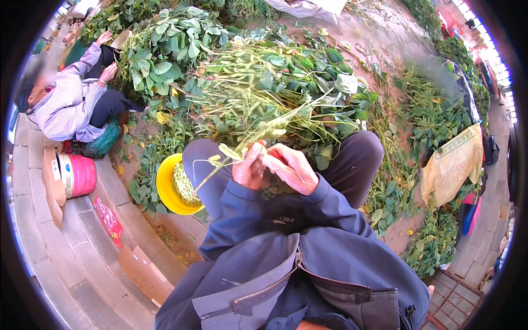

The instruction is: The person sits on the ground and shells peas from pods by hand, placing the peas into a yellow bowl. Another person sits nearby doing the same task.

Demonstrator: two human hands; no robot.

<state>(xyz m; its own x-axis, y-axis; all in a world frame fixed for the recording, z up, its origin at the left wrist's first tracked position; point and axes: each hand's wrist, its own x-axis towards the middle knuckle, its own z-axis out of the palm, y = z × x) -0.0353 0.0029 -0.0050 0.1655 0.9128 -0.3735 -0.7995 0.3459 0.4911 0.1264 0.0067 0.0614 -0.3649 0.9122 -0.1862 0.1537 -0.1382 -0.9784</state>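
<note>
My left hand (248, 167) grips a green bean stalk (212, 173) that looks like soybean, with pods and small leaves on it. The stalk slants over my left knee, its bare end pointing down toward a yellow bucket (164, 187). Fingers of my right hand (292, 167) are bent in close beside the left fingertips, against the plant; whether a pod is pinched there is hidden. Inside the bucket lie many pale green pods or beans (184, 183). Beyond my knees rises a heap of cut bean plants (247, 86) with pods showing.
At the left a person (74, 95) sits by another leafy heap (161, 57). Near them stand a pink-and-white tub (78, 175) and flattened cardboard (144, 274) on paving. A printed woven sack (451, 167) lies among plants at the right. White sheeting (309, 8) is at the top.
</note>
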